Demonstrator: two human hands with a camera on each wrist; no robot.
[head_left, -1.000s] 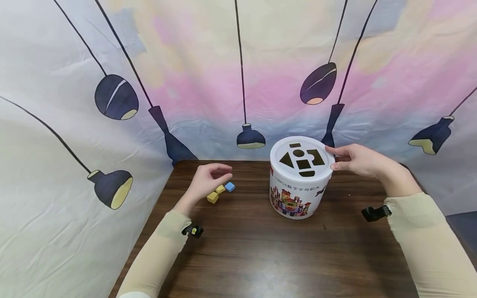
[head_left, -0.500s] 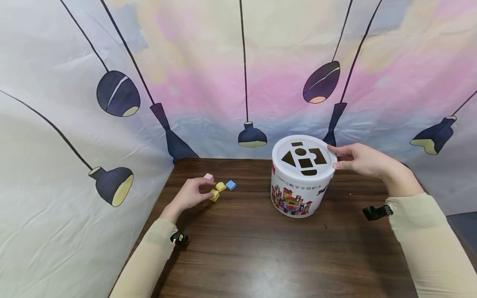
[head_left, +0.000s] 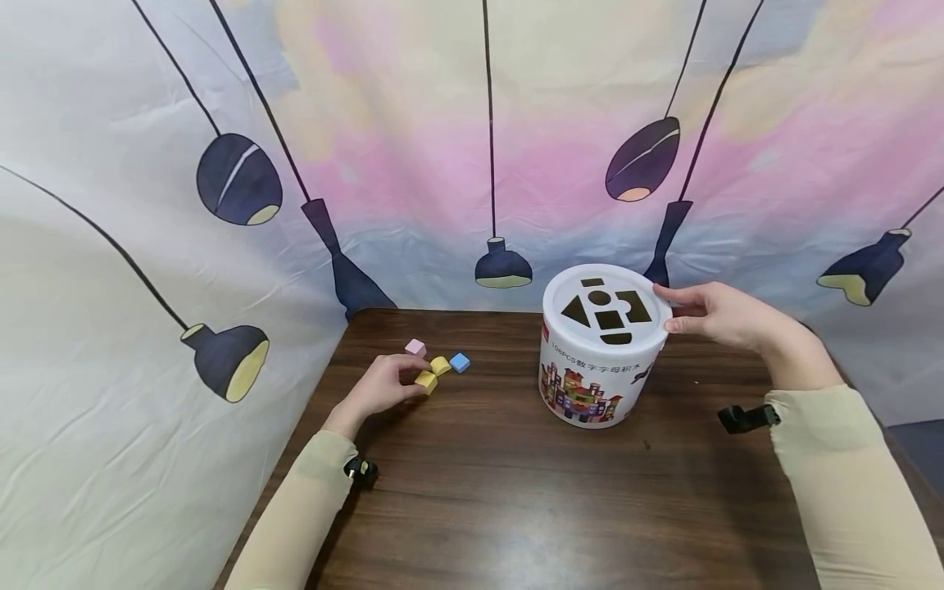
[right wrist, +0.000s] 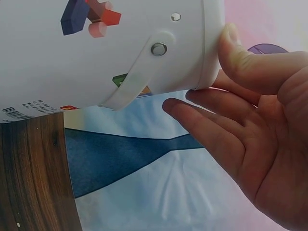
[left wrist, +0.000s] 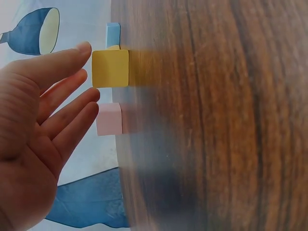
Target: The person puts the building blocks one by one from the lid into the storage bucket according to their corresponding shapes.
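My left hand [head_left: 383, 383] is at the left, with thumb and fingertips spread to either side of a yellow cube [head_left: 426, 382]. In the left wrist view the fingertips come right to the upper corners of the yellow cube [left wrist: 110, 69]. Close behind it lie a curved yellow block [head_left: 440, 365], a pink cube [head_left: 415, 348] and a blue block [head_left: 460, 362]. My right hand [head_left: 726, 314] holds the lid's rim on a white bucket [head_left: 601, 369], thumb on the side and index finger over the far edge. The other fingers stretch out beside the bucket.
The bucket's white lid [head_left: 571, 324] has several shaped holes, among them a circle, a triangle and a square. A white handle [right wrist: 139, 72] hangs on its side. Behind the brown wooden table [head_left: 472, 483] hangs a cloth [head_left: 413, 164] printed with lamps.
My left hand has come down and leftward from above the blocks to the yellow cube, uncovering the pink cube. My right hand stays at the bucket's rim. The view has shifted slightly.
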